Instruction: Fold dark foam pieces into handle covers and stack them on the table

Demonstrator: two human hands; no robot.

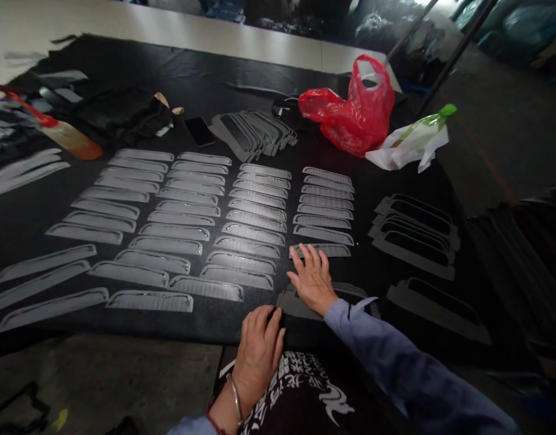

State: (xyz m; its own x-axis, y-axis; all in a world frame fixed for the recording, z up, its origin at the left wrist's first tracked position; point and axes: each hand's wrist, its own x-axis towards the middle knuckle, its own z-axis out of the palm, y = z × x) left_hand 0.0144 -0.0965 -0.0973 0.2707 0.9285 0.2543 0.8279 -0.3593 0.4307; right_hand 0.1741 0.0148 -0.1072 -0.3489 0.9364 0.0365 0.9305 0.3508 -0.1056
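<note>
My right hand (312, 279) lies palm down on the dark table with its fingers spread. Its fingertips touch a grey curved-edge strip (336, 250) at the near end of the right-hand column. Under and beside its wrist is a small pile of dark grey pieces (298, 304), partly hidden by the hand and sleeve. My left hand (260, 338) rests at the table's front edge, fingers loosely extended and close together, near the pile's left corner. I see nothing held in it. Several columns of similar grey strips (246, 248), with shiny lines along their curved edges, cover the middle.
A fanned stack of grey pieces (255, 133) lies at the back beside a phone (199, 131). A red plastic bag (359, 112) and a white-green bag (409, 142) stand back right. More dark pieces (416, 235) lie right. A bottle with a red nozzle (74, 139) lies left.
</note>
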